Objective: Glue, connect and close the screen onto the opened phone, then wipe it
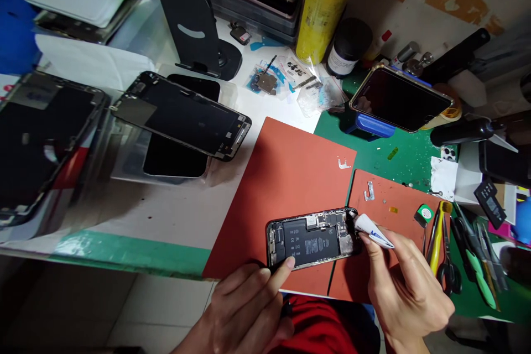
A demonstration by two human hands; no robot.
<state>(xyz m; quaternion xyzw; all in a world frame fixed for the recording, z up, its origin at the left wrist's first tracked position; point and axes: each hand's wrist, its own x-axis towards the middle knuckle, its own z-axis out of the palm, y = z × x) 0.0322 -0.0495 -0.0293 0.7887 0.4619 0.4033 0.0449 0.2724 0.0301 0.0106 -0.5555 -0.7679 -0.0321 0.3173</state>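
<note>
An opened phone (315, 240) lies on the orange mat, its black battery (312, 244) and inner parts showing. My left hand (249, 301) is at its lower left edge, index fingertip pressed on the battery's corner and the other fingers curled; the thumb is hidden. At the phone's right end, my right hand (404, 276) pinches a white tapered piece with blue marks (373, 231), possibly folded paper or a small tube. Its wide end touches or nearly touches the phone's right end. Small metal brackets (369, 191) lie on the mat beyond.
Removed screens (186, 113) lie at left beside a black stand (191, 27). A yellow can (323, 11) and black jar (349, 47) stand at the back. Another phone (402, 98) leans on a blue holder. Tweezers, scissors (448, 271) and pry tools (479, 276) lie at right.
</note>
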